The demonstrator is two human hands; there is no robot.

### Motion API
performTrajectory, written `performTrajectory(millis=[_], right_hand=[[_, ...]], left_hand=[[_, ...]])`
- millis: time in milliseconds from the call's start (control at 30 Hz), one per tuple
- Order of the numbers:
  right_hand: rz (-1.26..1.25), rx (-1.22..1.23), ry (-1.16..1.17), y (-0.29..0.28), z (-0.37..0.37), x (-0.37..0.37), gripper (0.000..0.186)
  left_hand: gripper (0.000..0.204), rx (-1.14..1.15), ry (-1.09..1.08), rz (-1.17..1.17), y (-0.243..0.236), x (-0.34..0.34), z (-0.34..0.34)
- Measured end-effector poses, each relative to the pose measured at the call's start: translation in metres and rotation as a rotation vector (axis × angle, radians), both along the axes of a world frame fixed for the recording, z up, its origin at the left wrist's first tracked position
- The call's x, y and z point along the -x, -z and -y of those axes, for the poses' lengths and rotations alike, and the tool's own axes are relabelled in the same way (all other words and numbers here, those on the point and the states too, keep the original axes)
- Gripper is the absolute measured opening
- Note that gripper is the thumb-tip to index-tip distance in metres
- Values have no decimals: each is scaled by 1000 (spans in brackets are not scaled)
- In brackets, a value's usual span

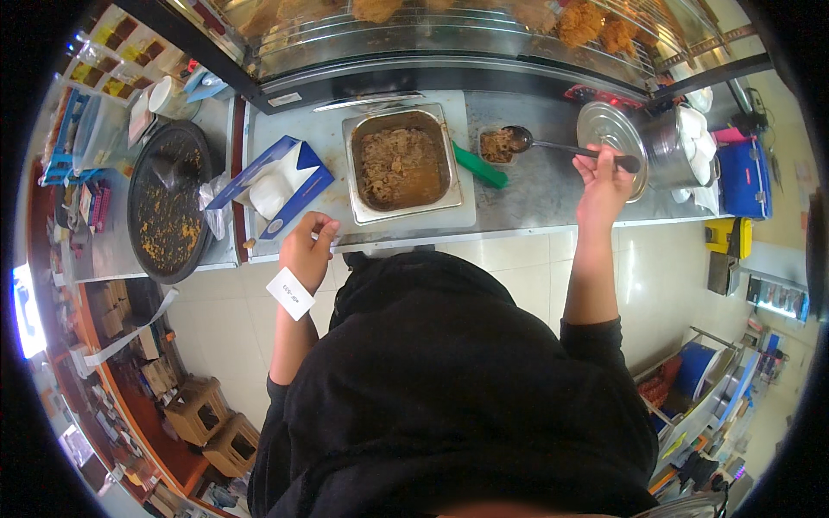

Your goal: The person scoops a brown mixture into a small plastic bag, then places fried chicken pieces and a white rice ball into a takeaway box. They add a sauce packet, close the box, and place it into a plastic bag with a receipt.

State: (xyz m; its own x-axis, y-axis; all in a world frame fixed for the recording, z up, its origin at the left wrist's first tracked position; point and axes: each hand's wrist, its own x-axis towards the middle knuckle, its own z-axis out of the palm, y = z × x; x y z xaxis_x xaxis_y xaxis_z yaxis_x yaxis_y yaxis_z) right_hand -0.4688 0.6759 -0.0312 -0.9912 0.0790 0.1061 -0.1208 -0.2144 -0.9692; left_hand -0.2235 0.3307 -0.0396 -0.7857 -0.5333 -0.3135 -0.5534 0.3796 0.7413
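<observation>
My right hand (pixel 603 180) grips the black handle of a long metal spoon (pixel 553 145). Its bowl holds brown shredded food over a small clear container (pixel 496 145) on the steel counter. My left hand (pixel 308 249) rests at the counter's near edge, fingers curled, next to a blue and white box of gloves or tissues (pixel 278 186). A white tag (pixel 291 293) is on my left wrist. Between my hands sits a rectangular steel pan (pixel 400 164) of brown shredded food on a white board. A green object (pixel 480 166) lies beside the pan.
A large round dark pan (pixel 168 200) with crumbs sits at the left. A steel pot with lid (pixel 635 147) and white bowls (pixel 695 142) stand at the right. A glass display case (pixel 449 34) with fried food runs along the back. Tiled floor lies below.
</observation>
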Motion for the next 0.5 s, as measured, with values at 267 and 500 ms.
performTrajectory(millis=[267,500], right_hand=[[-673,-524,-193,37,15,-24,19],[-544,-470,-199,49,19,-24,10]], left_hand=[[24,26,39,-6,-5,7,-1],[24,47,56,19,-6,6,-1]])
